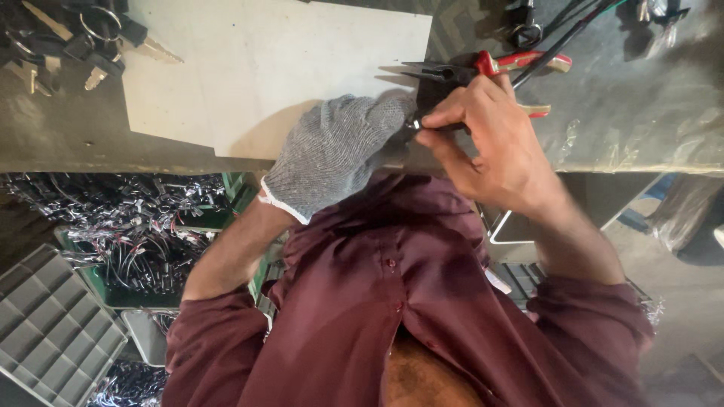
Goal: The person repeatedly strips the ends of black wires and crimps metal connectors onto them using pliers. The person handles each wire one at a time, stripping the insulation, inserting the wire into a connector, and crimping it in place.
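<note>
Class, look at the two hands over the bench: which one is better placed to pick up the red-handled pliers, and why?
Probably the right hand. It is bare and lies next to the red-handled pliers, nearly touching them. The gloved left hand sits farther from them, closed around the small dark part that the right fingers pinch.

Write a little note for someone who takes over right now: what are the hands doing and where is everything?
Left hand: wears a grey knit glove, closed around a small part held at the bench edge.
Right hand: bare, fingertips pinching the same small dark part; what it is cannot be told.
Red-handled pliers: lying on the bench just behind the hands, not held.
White board: flat on the bench, left of the pliers.
Keys: bunch at the far left corner.
Green crate of wired parts: below the bench; grey divided tray beside it.
Done or left: not visible from here.
</note>
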`<state>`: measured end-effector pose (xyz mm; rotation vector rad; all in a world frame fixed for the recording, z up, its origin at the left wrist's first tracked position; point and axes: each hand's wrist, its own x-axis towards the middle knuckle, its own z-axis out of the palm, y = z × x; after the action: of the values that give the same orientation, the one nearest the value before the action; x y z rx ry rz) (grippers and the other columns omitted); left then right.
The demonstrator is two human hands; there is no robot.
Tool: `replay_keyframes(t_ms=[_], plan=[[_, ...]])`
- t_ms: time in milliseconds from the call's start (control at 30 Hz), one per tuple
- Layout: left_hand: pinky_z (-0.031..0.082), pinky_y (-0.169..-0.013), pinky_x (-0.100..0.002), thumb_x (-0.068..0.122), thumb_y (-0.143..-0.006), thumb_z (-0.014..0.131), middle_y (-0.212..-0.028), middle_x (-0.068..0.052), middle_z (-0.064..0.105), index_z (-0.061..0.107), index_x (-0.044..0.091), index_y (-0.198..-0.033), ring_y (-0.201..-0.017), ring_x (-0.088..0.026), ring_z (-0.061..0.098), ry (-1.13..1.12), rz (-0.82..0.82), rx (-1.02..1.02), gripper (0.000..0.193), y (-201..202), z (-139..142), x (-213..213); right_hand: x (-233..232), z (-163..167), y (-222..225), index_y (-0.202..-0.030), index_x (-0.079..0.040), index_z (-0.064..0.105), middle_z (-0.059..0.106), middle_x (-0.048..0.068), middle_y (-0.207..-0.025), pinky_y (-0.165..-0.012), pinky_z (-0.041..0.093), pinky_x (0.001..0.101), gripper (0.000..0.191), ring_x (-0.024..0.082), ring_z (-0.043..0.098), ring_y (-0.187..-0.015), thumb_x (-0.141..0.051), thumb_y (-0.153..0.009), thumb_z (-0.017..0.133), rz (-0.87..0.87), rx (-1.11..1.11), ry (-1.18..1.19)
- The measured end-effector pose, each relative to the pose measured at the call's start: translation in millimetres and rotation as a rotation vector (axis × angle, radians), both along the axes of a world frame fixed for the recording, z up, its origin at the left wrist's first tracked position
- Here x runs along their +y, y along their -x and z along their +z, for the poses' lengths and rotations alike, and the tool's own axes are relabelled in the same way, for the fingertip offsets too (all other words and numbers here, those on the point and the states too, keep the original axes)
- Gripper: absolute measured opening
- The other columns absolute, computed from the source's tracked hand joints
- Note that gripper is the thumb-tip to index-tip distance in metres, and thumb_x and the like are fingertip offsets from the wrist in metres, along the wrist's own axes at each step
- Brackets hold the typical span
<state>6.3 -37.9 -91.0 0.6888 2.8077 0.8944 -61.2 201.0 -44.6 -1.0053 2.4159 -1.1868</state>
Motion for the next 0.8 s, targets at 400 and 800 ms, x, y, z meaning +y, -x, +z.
replay_keyframes(t_ms=[400, 800], plan=[[0.051, -0.085, -0.046, 0.031, -0.090, 0.077, -0.119, -0.010, 0.063, 0.052, 0.012, -0.145, -0.103, -0.034, 0.062, -0.036, 0.021, -0.089, 0.064, 4.2, 1.4, 1.7, 4.5, -2.2, 3.4, -0.107, -0.004, 0.063, 0.072, 0.011, -0.108, -0.088, 0.052, 0.0407, 0.026, 0.029, 0.067, -0.098, 0.006, -0.092, 0.081, 0.066, 0.233, -0.021], [0.051, -0.088, -0.048, 0.031, -0.096, 0.072, -0.123, -0.015, 0.060, 0.048, 0.008, -0.140, -0.104, -0.038, 0.061, -0.357, 0.052, -0.096, 0.055, 17.1, 25.1, -9.1, -6.5, 15.7, 11.8, -0.119, -0.001, 0.066, 0.066, 0.005, -0.092, -0.076, 0.047, 0.0372, 0.027, 0.024, 0.062, -0.083, -0.008, -0.097, 0.081, 0.210, 0.405, -0.208]])
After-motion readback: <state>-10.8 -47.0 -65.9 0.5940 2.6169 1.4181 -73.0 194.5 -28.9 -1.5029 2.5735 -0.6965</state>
